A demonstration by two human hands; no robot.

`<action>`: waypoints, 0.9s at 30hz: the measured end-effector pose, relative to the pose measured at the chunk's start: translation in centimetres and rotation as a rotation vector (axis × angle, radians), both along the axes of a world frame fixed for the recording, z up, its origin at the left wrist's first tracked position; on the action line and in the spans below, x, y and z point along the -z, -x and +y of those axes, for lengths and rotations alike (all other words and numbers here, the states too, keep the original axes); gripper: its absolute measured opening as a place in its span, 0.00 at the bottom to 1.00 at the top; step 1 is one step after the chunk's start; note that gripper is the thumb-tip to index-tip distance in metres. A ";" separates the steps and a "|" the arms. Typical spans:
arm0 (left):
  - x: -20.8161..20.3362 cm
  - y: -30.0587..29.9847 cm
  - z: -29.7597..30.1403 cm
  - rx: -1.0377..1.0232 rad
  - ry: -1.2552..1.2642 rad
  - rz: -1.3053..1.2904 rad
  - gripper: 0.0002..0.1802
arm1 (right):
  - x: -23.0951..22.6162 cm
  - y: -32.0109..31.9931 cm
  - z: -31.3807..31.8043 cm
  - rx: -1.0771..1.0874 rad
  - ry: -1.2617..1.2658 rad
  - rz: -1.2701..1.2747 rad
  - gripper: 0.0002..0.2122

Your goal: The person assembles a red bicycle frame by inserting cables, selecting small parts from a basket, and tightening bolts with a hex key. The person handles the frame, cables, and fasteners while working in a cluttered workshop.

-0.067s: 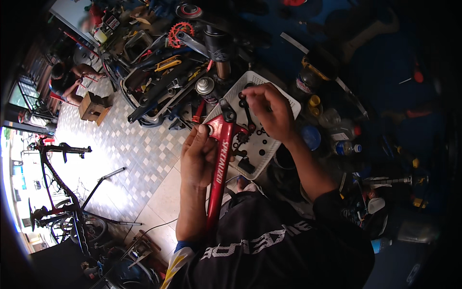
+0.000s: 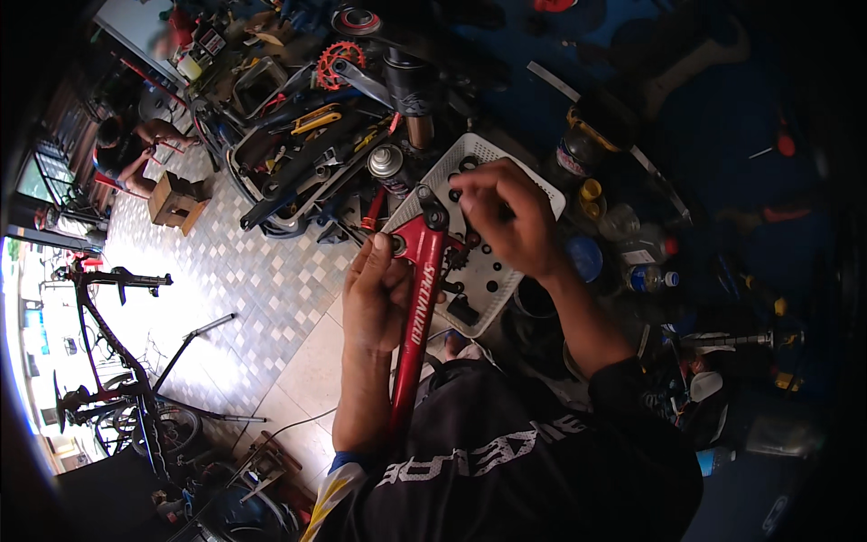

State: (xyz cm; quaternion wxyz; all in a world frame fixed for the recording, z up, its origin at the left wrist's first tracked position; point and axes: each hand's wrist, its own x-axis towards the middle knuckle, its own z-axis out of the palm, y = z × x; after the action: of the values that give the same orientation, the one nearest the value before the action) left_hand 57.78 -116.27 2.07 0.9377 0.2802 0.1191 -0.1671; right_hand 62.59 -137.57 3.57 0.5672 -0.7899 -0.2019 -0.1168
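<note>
The left hand (image 2: pixel 372 294) is gripping the red bike part (image 2: pixel 417 330) near its upper end, and that part is slanting down toward the person's black shirt (image 2: pixel 533 470). The right hand (image 2: pixel 515 217) is hovering apart, its fingers curling above the white basket (image 2: pixel 494 305), where small dark parts (image 2: pixel 492 286) are lying; whether it is pinching anything is hard to tell. A spray can (image 2: pixel 386 163) is standing left of the basket.

frame part (image 2: pixel 419 312): glossy, smooth | basket (image 2: pixel 508 294): plastic | shirt (image 2: pixel 551 470): matt cloth | box (image 2: pixel 172 202): wood
</note>
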 end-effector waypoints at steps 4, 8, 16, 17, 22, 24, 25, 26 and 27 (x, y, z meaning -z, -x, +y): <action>-1.1 -0.1 -0.9 0.003 -0.050 0.025 0.19 | -5.0 2.1 1.7 -0.098 0.357 -0.268 0.13; -1.2 -0.9 -1.4 -0.104 -0.180 0.117 0.19 | -5.5 1.9 3.2 -0.081 0.585 -0.313 0.15; 0.9 -0.7 -0.1 0.006 0.010 0.070 0.13 | -5.1 1.6 4.4 -0.123 0.653 -0.277 0.14; 1.2 -0.7 0.0 0.022 0.049 0.067 0.13 | -5.3 1.6 4.5 -0.140 0.662 -0.262 0.13; -0.3 -0.3 -0.7 0.092 0.115 0.104 0.14 | -5.8 0.8 4.7 -0.186 0.729 -0.144 0.13; 0.9 -0.5 -0.8 0.116 0.201 0.117 0.15 | -6.5 0.2 4.5 -0.232 0.779 -0.101 0.15; 1.3 -0.6 -0.8 0.127 0.245 0.123 0.16 | -6.8 -0.1 4.5 -0.255 0.804 -0.079 0.16; 1.5 -0.6 -0.7 0.135 0.226 0.118 0.16 | -6.8 -0.2 4.4 -0.278 0.797 -0.065 0.16; 1.4 -0.6 -0.6 0.144 0.207 0.112 0.16 | -6.9 -0.4 4.4 -0.299 0.791 -0.051 0.15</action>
State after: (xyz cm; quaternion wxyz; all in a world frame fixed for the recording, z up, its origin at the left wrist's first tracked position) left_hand 58.42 -116.91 0.64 0.9391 0.1800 0.1328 -0.2609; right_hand 63.02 -133.20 10.44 0.2258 -0.9056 -0.3576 0.0336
